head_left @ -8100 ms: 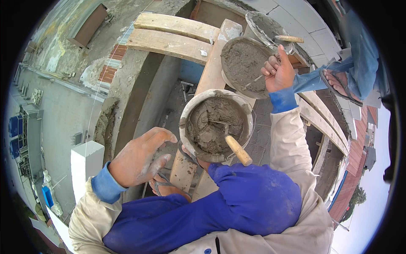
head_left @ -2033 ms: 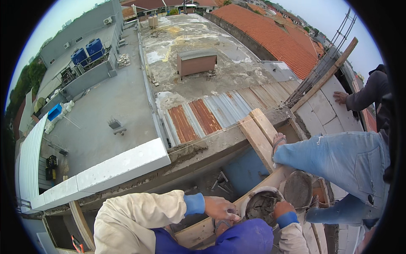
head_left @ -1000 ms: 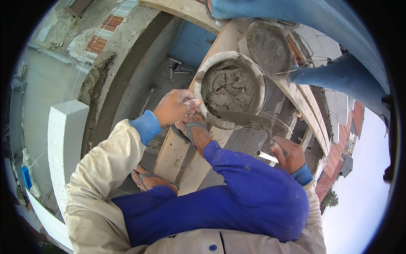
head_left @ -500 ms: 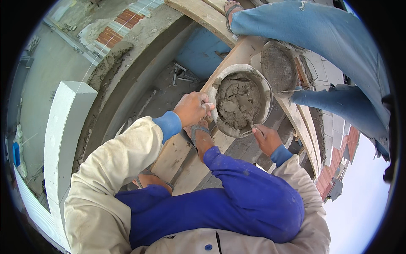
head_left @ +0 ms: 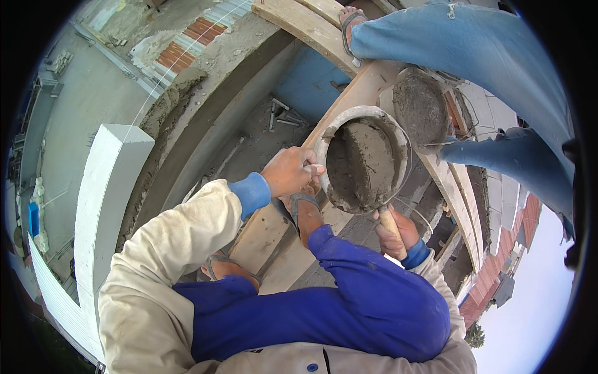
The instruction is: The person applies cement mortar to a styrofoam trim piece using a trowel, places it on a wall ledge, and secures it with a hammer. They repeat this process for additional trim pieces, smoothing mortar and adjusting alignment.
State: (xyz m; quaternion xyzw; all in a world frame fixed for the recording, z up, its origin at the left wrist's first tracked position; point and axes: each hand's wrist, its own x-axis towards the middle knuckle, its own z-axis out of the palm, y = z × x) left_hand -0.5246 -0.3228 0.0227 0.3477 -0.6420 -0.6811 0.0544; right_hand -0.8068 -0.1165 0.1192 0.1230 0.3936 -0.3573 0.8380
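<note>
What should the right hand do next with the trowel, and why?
I would perhaps ease the trowel gently upward: the right hand already grips it beside the bucket, grey mortar lies heaped inside, and the left hand is at the rim, where it can probably steady the bucket.

Blade of the trowel (head_left: 392, 233) hidden by mortar (head_left: 374, 156); co-worker's jeans (head_left: 467, 53) cut off at the edge

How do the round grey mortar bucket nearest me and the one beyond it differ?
The near round pale-grey bucket is held at its rim by the left grip; the far round grey bucket isn't. The near bucket's mortar is heaped beside a dark hollow; the far bucket's lies flatter. Both hold grey mortar.
</note>
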